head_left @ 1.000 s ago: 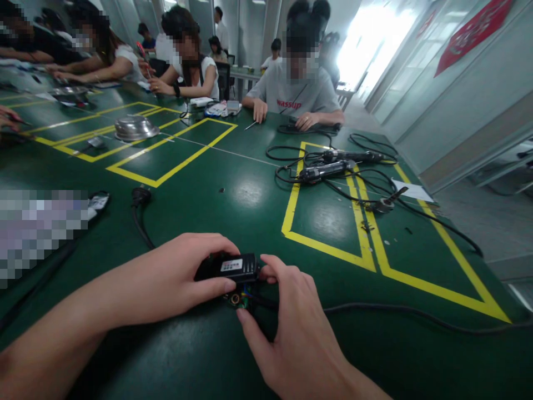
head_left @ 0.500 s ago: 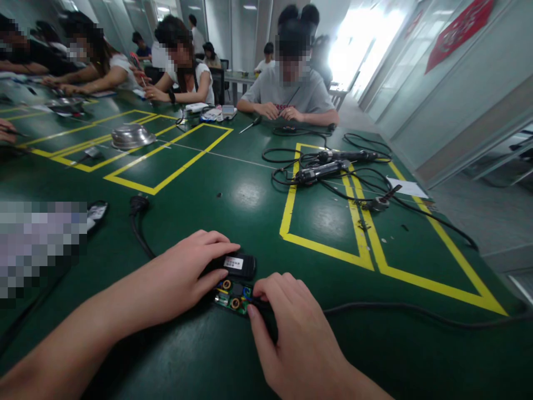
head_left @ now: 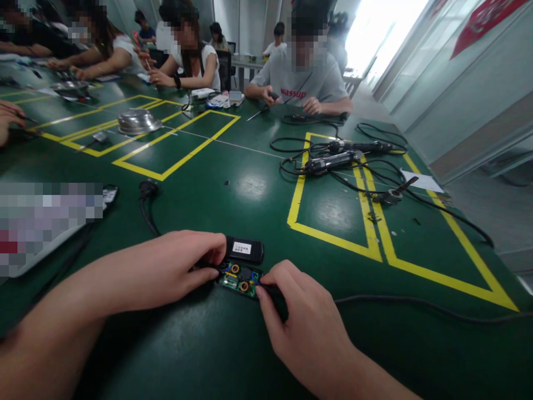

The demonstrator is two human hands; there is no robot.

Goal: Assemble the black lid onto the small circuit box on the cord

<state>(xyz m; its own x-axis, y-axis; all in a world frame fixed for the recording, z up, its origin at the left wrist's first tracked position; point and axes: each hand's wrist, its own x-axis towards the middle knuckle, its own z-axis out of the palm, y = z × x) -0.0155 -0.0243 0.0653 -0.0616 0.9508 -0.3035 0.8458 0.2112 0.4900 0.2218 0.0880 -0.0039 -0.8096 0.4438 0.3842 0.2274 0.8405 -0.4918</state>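
A small green circuit board (head_left: 239,279) with copper coils, a glass fuse and coloured wires lies in a narrow black case in front of me. My left hand (head_left: 183,266) is closed at its left end, thumb against the edge and fingers curled; the exact grip is partly hidden. At the other end, my right hand (head_left: 297,311) pinches the black cable (head_left: 272,289) where it meets the board. Just beyond the board rests a black case cover (head_left: 250,250) with a white label, beside my left fingers.
A black power plug (head_left: 149,189) lies on the green table ahead of my left hand. Electric screwdrivers (head_left: 333,162) with looped cords lie at the right. A metal bowl (head_left: 139,121) stands at the back left. Across the table a person (head_left: 308,78) holds a screwdriver (head_left: 260,111).
My left fingers have left the label cover and curled in at the board's left end. My right hand keeps its pinch on the cable. The person opposite has picked up the screwdriver.
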